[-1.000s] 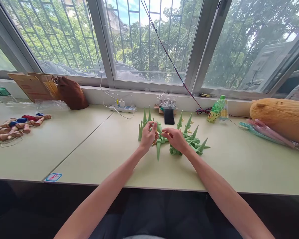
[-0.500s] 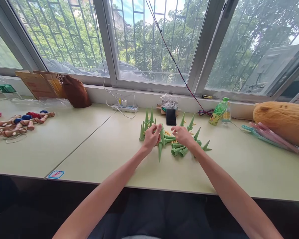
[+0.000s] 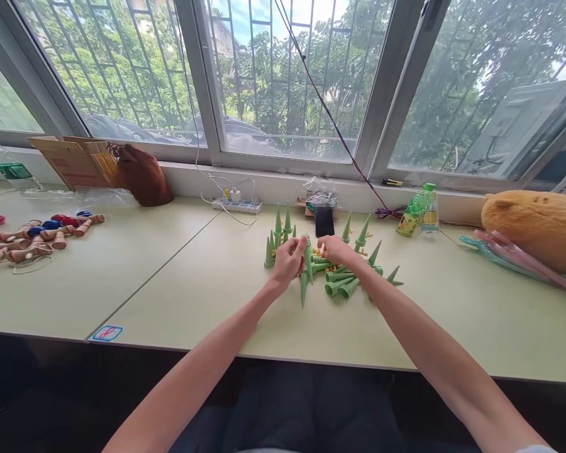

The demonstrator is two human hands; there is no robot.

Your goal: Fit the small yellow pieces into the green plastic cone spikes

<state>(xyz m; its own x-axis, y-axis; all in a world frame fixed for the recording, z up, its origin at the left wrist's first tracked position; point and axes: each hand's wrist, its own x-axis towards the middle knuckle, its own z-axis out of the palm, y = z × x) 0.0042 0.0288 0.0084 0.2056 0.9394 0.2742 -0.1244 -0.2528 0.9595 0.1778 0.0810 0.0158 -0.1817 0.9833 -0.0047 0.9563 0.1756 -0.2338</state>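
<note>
My left hand is closed around a green plastic spike, its narrow tip pointing down. Just to the right, my right hand has its fingers curled in a pinch near the spike's upper end; whatever is between them is too small to make out. Beneath both hands lie small yellow pieces and more green spikes, hollow ends towards me. Several spikes stand upright left of my left hand. Others, with yellow pieces at their sides, stand beyond my right wrist.
A black phone lies behind the spikes, near a power strip. A green-capped bottle and a plush toy are at the right. Wooden kendama-like toys and a brown pouch occupy the left.
My right hand has moved left, closer to the spike in my left hand. The left hand keeps its hold in nearly the same place.
</note>
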